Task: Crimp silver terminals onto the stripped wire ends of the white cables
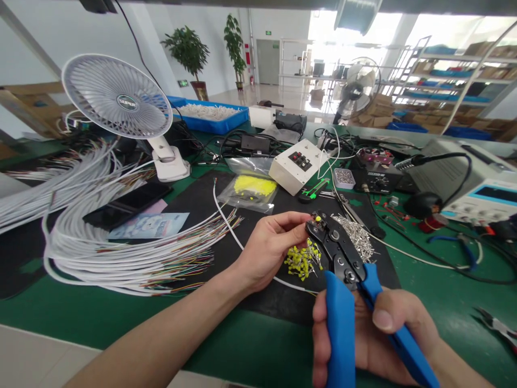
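Gripping a crimping tool (335, 250) with blue handles, the right hand (369, 339) is at the lower right of the frame, its fingers curled around one handle and its thumb laid over the other. The handles stand spread apart, and the black head points up and left, towards the centre. The left hand (266, 248), just right of centre, bends its thumb and fingers together against the tool's head, beside a small yellow piece (318, 219) there; whether anything is pinched between the fingertips, I cannot tell.

Just below and right of the left hand lies a pile of yellow-capped terminals (302, 261). Silver pins (357, 240) are heaped right beyond the tool. A loose white cable (288, 284) passes behind the left hand, across a black mat (262, 304).

Left of the hand, at middle left, a thick bundle of white cables (133, 269) ends in coloured wires. Above centre are a bag of yellow pieces (254, 186) and a switch box (288, 175). The green table (456, 280) shows between the right hand and the pliers (498, 326) at the right edge; its front edge crosses the lower left, under the left forearm.
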`<state>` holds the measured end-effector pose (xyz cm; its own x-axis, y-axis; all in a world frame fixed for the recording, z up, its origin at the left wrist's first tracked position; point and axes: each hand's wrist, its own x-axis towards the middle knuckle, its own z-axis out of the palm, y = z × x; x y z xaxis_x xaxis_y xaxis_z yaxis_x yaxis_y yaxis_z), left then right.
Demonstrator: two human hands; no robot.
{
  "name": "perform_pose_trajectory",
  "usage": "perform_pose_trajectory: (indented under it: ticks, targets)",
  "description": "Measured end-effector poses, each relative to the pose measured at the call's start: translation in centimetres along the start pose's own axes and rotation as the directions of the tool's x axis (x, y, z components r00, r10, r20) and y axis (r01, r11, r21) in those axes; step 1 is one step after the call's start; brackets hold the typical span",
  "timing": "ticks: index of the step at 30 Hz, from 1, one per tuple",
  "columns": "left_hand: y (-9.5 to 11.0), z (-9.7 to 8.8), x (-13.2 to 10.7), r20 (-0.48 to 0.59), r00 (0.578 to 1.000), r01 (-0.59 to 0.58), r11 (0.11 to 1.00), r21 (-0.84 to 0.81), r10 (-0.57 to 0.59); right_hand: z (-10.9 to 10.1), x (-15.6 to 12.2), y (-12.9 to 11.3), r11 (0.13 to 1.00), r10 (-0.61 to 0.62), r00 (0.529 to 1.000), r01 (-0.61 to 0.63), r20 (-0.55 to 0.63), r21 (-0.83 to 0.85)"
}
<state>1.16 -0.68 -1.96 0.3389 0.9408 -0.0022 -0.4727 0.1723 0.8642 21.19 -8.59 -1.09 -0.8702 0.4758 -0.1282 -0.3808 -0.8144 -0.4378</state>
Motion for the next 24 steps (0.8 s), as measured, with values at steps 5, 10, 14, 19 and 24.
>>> perform_pose_trajectory:
  ticks: [5, 10, 14, 19, 24]
  targets:
    - [0.2, 0.2, -0.2, -0.017, 1.0, -0.004, 1.0, -0.01, 0.004, -0.2, 0.5, 0.5, 0.998, -0.047, 0.998, 0.046, 0.028, 0.036]
    - [0.4, 0.3, -0.2, -0.006, 1.0, -0.018, 0.999, -0.033, 0.017, -0.5, 0.8, 1.2, 0.994, -0.098, 0.995, 0.098, 0.003, 0.038]
    - [0.3, 0.2, -0.2, 0.01, 1.0, -0.022, 0.999, -0.049, 0.023, -0.5, 0.8, 1.5, 0.992, -0.123, 0.992, 0.123, -0.011, 0.026]
    - [0.5, 0.3, -0.3, 0.025, 0.999, -0.026, 0.999, -0.02, 0.027, -0.6, 0.8, 1.8, 0.991, -0.133, 0.991, 0.132, -0.017, -0.015]
    - [0.6, 0.1, -0.3, 0.025, 0.998, -0.053, 0.999, 0.01, 0.053, -1.0, 0.6, 1.6, 0.992, -0.111, 0.993, 0.108, -0.044, -0.062]
